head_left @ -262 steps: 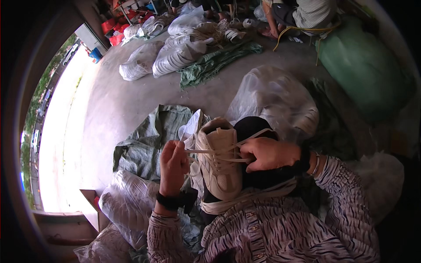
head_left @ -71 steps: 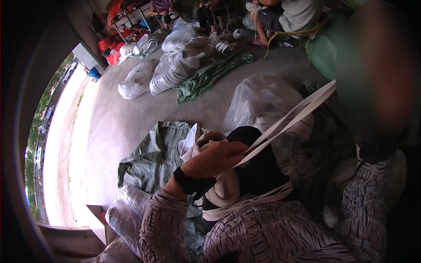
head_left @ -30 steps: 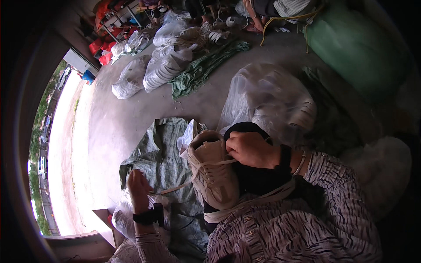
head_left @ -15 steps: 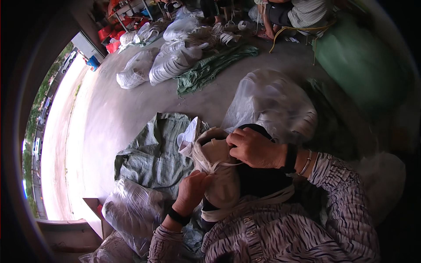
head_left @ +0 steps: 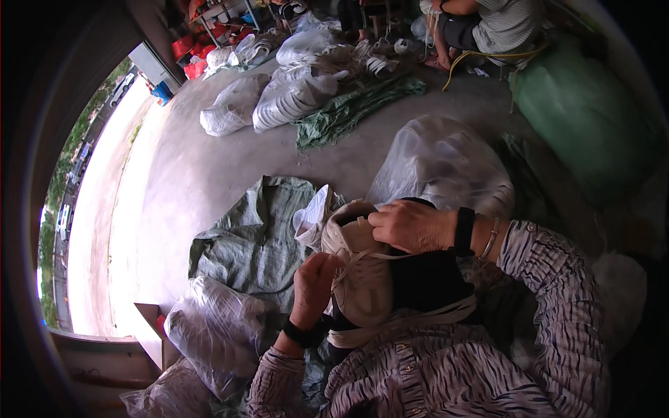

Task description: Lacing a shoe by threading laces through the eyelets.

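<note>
Cream canvas shoe (head_left: 362, 279) propped on lap, toe up. Left hand (head_left: 313, 285) gripping its side to steady it; right hand (head_left: 411, 226) pinching white lace (head_left: 369, 256) near tongue, drawn taut across eyelets.

Your left hand (head_left: 313, 285), which was down by the green sack (head_left: 251, 240) a second ago, has come up against the side of the cream shoe (head_left: 359, 279). Your right hand (head_left: 411, 226) has shifted onto the shoe's top, fingers at the lace (head_left: 362, 256), which is no longer pulled out long.
</note>
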{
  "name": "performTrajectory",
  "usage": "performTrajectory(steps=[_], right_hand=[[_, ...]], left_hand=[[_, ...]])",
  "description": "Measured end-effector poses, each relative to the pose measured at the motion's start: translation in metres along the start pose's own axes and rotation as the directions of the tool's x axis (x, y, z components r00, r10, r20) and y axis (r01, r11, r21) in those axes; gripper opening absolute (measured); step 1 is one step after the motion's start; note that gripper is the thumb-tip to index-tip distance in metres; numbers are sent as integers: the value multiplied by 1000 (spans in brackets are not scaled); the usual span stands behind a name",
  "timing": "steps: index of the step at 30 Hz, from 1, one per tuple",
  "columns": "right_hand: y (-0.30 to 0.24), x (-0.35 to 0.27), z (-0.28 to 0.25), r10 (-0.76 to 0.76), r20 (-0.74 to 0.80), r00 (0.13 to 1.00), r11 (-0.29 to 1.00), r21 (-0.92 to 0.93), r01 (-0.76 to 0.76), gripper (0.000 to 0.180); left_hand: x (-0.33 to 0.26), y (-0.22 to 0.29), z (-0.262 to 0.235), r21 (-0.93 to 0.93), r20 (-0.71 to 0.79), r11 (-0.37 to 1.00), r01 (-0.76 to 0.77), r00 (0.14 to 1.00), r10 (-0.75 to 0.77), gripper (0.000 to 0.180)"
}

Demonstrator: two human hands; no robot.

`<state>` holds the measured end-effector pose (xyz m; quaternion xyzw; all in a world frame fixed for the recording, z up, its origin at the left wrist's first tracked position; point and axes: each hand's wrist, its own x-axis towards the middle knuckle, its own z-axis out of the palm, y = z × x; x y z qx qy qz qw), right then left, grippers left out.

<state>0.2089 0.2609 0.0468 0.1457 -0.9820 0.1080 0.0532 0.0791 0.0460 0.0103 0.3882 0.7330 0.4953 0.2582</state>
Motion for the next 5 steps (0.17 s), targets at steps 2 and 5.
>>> performTrajectory(steps=[2,5], right_hand=[[0,0,2,-27,14,1000,998,-49,28,5],[-1,-1,-10,59,137,989,987,137,-78,19]], left_hand=[[2,2,3,6,-17,1000,-22,1000,22,17],[1,2,2,-64,5,998,20,1000,-19,18]])
